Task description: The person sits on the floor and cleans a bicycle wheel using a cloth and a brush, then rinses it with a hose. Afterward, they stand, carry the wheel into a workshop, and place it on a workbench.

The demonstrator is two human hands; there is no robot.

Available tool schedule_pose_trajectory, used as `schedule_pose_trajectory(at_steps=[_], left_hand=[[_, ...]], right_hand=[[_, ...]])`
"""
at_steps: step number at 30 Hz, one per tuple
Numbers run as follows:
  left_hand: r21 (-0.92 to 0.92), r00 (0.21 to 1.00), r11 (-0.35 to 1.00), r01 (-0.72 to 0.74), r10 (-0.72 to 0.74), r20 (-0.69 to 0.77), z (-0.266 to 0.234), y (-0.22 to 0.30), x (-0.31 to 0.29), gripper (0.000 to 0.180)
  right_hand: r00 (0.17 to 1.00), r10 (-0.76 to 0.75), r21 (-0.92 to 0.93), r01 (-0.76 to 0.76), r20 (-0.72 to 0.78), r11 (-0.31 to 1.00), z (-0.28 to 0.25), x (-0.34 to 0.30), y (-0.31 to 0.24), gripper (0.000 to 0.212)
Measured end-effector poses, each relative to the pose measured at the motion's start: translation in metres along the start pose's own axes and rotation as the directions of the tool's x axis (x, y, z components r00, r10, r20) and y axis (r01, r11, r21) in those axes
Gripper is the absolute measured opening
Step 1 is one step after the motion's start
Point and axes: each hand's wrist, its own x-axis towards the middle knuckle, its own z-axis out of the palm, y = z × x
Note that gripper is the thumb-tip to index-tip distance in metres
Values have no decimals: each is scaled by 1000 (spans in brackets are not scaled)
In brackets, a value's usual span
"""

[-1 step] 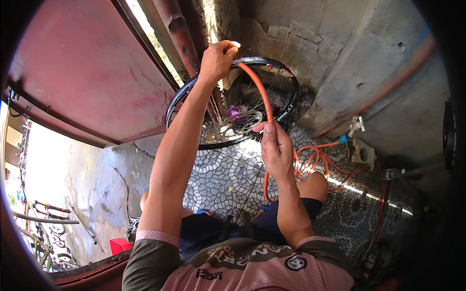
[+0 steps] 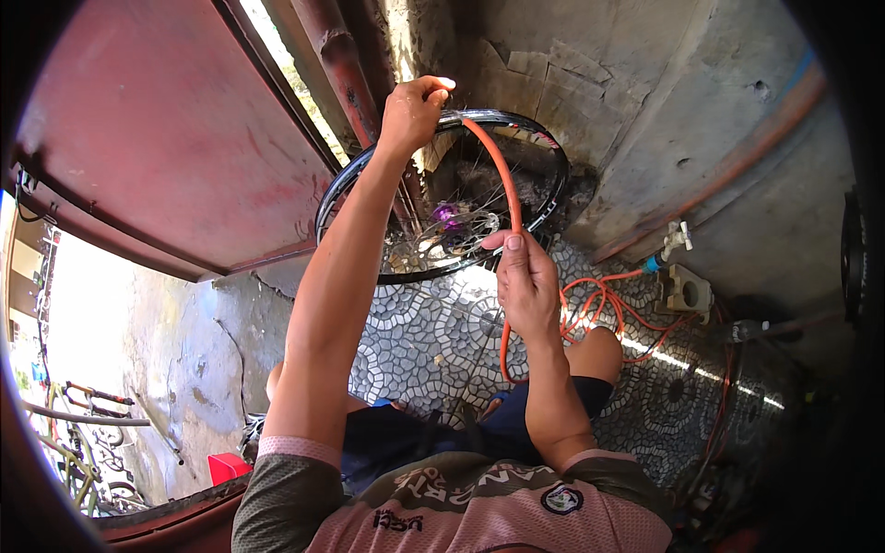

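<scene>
- One metal panel [image 2: 175, 138], red, smooth and scuffed, filled the far left.
- One rust-brown pipe [image 2: 343, 78], round and rough, ran at a slant beside it.
- The left hand [image 2: 412, 112] bent over the top of one wheel [image 2: 419, 276], thumb and fingers drawn close together; whether that grip held the wheel could not be told.
- The wheel, a glossy black ring with one purple hub [image 2: 446, 216], stood tilted beyond the knees.
- One flexible orange hose [image 2: 502, 175] arched to the wheel's upper edge.
- The right hand [image 2: 527, 281] gripped the hose, thumb on top, above the pebbled mosaic floor [image 2: 415, 336].
- One pale tap [image 2: 678, 236] stuck out above one squarish, round-holed block [image 2: 684, 290].
</scene>
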Motion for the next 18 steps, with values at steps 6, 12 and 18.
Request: schedule_pose_trajectory(at_steps=[6,12,18], left_hand=[[-507,941,803,314,-335,52,24,1,31,35],[44,990,991,125,-128,60,14,-16,39,62],[-43,968,971,236,-239,-78,6,44,18,92]], right_hand=[[995,-67,23,68,-68,997,0,19,-7,45],[998,-36,-5,36,-59,999,4,31,-3,44],[945,-188,-198,137,-268,971,17,46,25,40]])
